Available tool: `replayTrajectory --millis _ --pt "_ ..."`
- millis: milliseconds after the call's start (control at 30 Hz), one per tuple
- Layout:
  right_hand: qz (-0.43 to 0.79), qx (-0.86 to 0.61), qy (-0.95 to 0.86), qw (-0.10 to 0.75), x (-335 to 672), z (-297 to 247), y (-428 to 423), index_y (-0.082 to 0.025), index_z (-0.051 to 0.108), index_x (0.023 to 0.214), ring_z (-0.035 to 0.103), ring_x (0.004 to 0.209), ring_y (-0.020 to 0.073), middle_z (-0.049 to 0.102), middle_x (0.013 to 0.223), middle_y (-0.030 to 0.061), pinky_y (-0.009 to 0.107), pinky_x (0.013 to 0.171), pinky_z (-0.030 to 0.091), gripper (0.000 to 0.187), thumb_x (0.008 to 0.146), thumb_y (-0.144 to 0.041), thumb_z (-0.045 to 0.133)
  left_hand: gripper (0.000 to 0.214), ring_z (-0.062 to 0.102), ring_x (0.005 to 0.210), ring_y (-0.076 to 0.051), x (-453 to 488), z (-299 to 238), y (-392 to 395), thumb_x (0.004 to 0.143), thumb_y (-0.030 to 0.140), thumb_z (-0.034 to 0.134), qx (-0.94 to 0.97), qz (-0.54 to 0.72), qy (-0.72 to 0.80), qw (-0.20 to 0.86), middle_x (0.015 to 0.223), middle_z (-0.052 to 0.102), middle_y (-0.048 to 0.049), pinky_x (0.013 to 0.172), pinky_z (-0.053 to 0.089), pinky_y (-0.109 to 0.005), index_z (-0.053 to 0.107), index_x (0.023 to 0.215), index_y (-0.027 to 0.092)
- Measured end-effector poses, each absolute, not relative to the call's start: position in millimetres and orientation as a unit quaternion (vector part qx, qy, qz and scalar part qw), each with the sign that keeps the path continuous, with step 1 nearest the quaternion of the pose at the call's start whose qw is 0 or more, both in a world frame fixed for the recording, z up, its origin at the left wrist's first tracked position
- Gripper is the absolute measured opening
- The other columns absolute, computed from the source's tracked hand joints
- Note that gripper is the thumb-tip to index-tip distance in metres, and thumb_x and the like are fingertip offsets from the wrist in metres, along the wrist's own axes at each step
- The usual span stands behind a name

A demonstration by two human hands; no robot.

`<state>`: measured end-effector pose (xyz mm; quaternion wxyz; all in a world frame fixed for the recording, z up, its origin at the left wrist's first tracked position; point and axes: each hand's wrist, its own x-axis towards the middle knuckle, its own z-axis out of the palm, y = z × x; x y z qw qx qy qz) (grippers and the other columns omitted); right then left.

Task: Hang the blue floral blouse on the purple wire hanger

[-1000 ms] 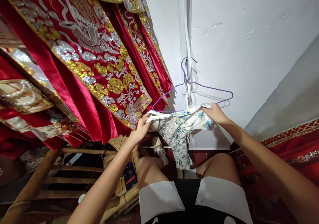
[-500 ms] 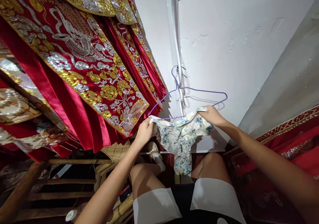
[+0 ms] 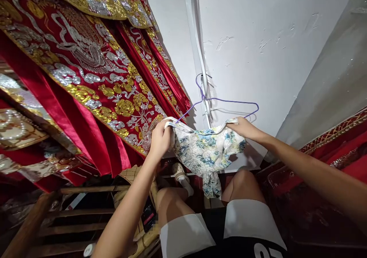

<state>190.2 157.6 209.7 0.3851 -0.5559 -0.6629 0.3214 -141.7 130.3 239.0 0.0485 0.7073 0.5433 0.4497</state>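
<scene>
A small floral garment [image 3: 205, 151], white with blue and yellow flowers, hangs between my two hands. My left hand [image 3: 159, 138] is closed on its left top corner. My right hand [image 3: 243, 127] is closed on its right top corner. The garment's top edge lies along the lower bar of a purple wire hanger [image 3: 218, 104], which hooks on a white strip on the wall [image 3: 258, 51]. The lower part of the cloth dangles over my knees.
Red robes with gold and silver embroidery [image 3: 94, 70] hang close on the left, touching my left hand. More red embroidered cloth [image 3: 338, 143] lies at the right. A bamboo rack [image 3: 86, 212] and a phone [image 3: 149, 216] sit below left.
Both hands have lifted the garment and spread it wider against the hanger's lower bar; my left hand rose the most. The view shifted slightly.
</scene>
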Motion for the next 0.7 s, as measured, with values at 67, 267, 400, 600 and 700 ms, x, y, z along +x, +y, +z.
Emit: replayTrajectory --millis 67,267,400,600,700 --pt "0.348 -0.547 -0.651 0.394 184 209 153 -0.021 0.053 0.066 0.049 0.058 0.0158 0.056 0.06 -0.0008 0.028 0.057 0.036 0.022 0.073 -0.039 0.063 0.032 0.067 0.113 -0.028 -136 244 142 0.093 0.024 0.041 0.708 0.48 0.518 0.029 0.119 0.075 -0.0089 0.101 0.049 -0.041 0.072 0.103 0.019" --pt "0.4 -0.495 -0.654 0.409 164 198 125 -0.019 0.062 0.075 0.059 0.067 0.0202 0.065 0.07 0.0028 0.029 0.06 0.045 0.018 0.078 -0.037 0.06 0.023 0.07 0.087 -0.021 -118 260 168 0.099 0.028 0.047 0.725 0.48 0.493 -0.032 0.104 0.077 -0.0077 0.078 0.048 -0.03 0.068 0.106 0.021" --pt "0.245 -0.476 -0.648 0.541 195 207 122 -0.02 0.066 0.117 0.062 0.072 0.0212 0.068 0.081 0.002 0.029 0.066 0.047 0.048 0.069 -0.028 0.069 0.032 0.048 0.053 -0.015 -123 254 169 0.1 0.033 0.046 0.73 0.431 0.524 -0.082 0.059 0.057 -0.0014 0.059 0.031 -0.028 0.063 0.077 0.019" --pt "0.2 -0.569 -0.624 0.497 250 232 149 -0.016 0.075 0.097 0.055 0.059 0.0192 0.065 0.066 0.0031 0.03 0.056 0.041 0.04 0.065 -0.038 0.077 0.036 0.036 0.049 -0.012 -127 248 163 0.098 0.034 0.046 0.743 0.448 0.489 -0.09 0.053 0.04 0.0032 0.057 0.026 -0.028 0.051 0.065 0.02" --pt "0.242 -0.556 -0.644 0.466 248 232 152 -0.016 0.07 0.067 0.052 0.055 0.0165 0.061 0.06 0.0034 0.029 0.052 0.038 0.028 0.066 -0.043 0.074 0.038 0.035 0.049 -0.012 -129 248 163 0.098 0.034 0.045 0.741 0.46 0.484 -0.077 0.052 0.036 0.0041 0.056 0.025 -0.028 0.045 0.063 0.021"
